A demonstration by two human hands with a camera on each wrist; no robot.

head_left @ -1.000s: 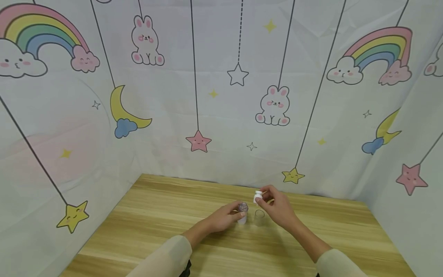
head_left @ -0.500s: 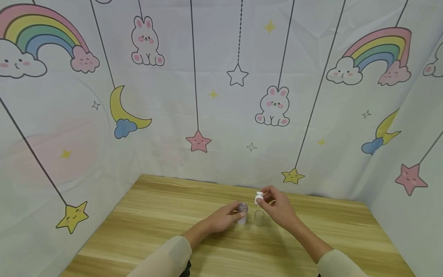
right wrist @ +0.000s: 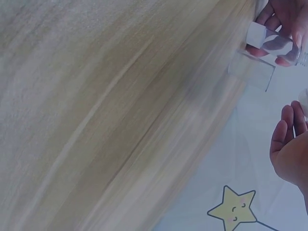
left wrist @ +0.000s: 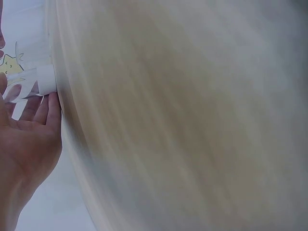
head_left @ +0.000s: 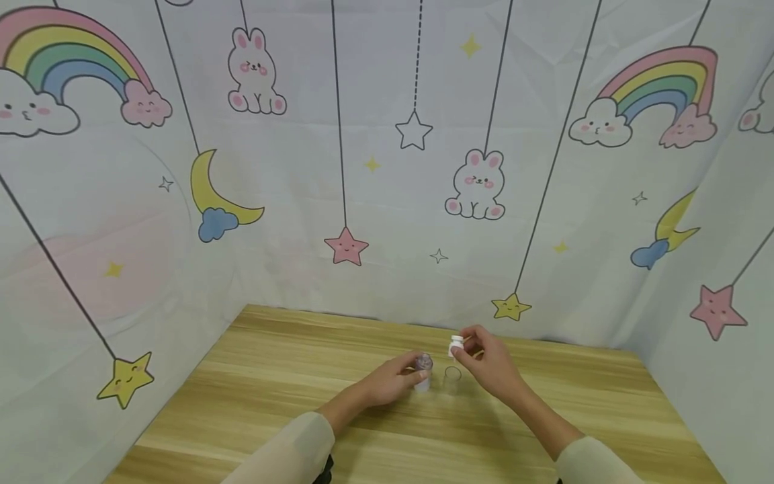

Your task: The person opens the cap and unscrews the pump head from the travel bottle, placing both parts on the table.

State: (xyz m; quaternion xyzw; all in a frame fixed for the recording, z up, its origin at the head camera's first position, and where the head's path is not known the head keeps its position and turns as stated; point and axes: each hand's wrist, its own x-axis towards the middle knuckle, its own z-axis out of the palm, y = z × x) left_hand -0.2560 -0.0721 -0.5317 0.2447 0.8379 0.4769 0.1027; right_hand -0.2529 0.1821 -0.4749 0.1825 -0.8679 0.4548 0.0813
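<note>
My left hand grips a small clear bottle with a threaded neck and a white base, standing upright on the table. Its mouth is uncovered. Just to the right, a clear cylindrical cap or cup rests on the table with its open rim upward. Above and slightly behind it, my right hand pinches a small white piece, which looks like a pump top, between thumb and fingers. In the right wrist view only an edge of that white piece shows beside the fingers.
The wood-grain table ends at a pale fabric backdrop printed with stars, rabbits and rainbows. Fabric also hangs along the left and right sides.
My right hand has shifted slightly to the right and down with the white pump top. The left hand, bottle and clear cylinder have stayed in place.
</note>
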